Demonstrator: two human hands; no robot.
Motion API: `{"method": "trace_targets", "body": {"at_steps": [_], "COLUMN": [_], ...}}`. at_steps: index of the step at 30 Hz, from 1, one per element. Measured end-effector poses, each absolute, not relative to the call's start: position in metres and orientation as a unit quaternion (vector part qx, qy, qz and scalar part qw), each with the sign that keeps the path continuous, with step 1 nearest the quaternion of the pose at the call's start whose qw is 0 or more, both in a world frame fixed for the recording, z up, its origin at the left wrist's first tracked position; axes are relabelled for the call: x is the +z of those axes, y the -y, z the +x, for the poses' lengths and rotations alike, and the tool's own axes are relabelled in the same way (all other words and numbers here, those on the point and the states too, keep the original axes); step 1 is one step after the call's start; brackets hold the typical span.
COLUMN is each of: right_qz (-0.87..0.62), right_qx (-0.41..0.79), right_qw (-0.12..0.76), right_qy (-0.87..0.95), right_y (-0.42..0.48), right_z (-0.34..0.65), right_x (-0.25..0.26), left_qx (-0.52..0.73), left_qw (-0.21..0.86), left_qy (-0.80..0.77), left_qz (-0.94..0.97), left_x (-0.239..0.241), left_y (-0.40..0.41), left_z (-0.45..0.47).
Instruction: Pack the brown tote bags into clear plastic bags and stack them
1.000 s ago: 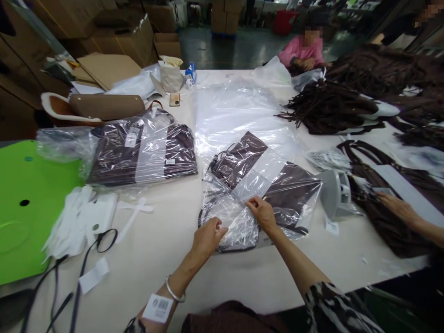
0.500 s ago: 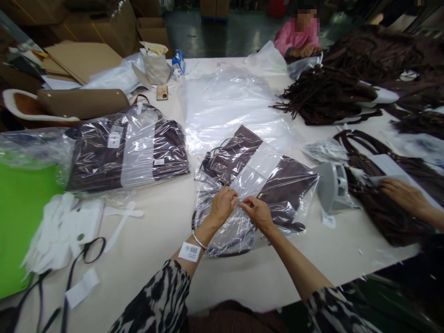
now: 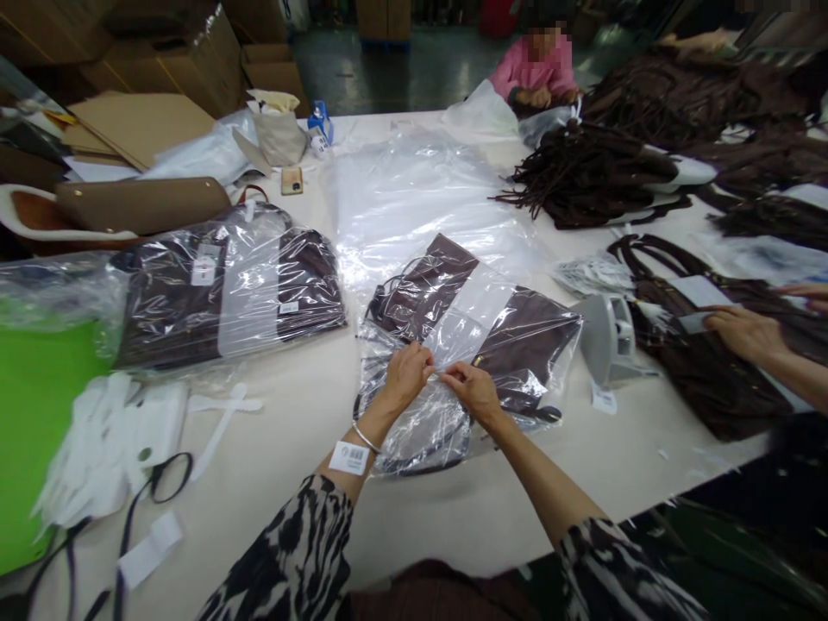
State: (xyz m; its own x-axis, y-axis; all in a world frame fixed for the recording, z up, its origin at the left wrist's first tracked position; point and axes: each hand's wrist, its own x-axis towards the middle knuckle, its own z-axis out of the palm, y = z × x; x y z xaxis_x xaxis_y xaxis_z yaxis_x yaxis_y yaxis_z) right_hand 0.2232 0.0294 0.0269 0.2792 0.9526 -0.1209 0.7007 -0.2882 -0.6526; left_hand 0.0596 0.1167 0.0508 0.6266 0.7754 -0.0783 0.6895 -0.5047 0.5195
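Note:
In front of me a dark brown handbag (image 3: 527, 336) lies on the table inside a clear plastic bag (image 3: 420, 423), a whitish band across its middle. Over it, my left hand (image 3: 409, 373) and my right hand (image 3: 472, 388) come together, fingertips pinched on the plastic bag. Only a small gap parts the two pinches. A white barcode label (image 3: 349, 457) sits on my left wrist, beside a bangle. Handles of the handbag curve out toward me under the plastic.
Left lies another plastic-wrapped brown handbag (image 3: 174, 302); below it are white strips (image 3: 97, 440). Clear plastic bags (image 3: 414, 198) are stacked behind. A grey tape dispenser (image 3: 601, 336) stands right, near a co-worker's hand (image 3: 743, 332) on a brown bag. Another person (image 3: 536, 69) sits across.
My hands keep their pinch on the plastic, nearly still. The whole view has shifted slightly. At the right, a co-worker's second hand has come into view.

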Motion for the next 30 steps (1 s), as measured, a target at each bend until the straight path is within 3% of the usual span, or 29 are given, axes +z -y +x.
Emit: {"method": "trace_targets", "body": {"at_steps": [11,20,30], "right_qz": [-0.711,-0.738,-0.754], "right_qx": [0.303,0.283,0.275], "right_qw": [0.354,0.279,0.257], "right_qy": [0.527,0.546,0.538], "right_y": [-0.021,-0.032,-0.038], "right_z": [0.228,0.226,0.224], "right_x": [0.027,0.025,0.026], "left_qx": [0.132,0.094,0.088], "left_qw": [0.356,0.378,0.309], "left_qy": [-0.444,-0.423,-0.444], "left_qz": [0.812,0.818,0.837], "left_x": [0.041,0.046,0.043], "left_y": [-0.124,-0.126,-0.122], "left_z": [0.055,0.061,0.067]}}
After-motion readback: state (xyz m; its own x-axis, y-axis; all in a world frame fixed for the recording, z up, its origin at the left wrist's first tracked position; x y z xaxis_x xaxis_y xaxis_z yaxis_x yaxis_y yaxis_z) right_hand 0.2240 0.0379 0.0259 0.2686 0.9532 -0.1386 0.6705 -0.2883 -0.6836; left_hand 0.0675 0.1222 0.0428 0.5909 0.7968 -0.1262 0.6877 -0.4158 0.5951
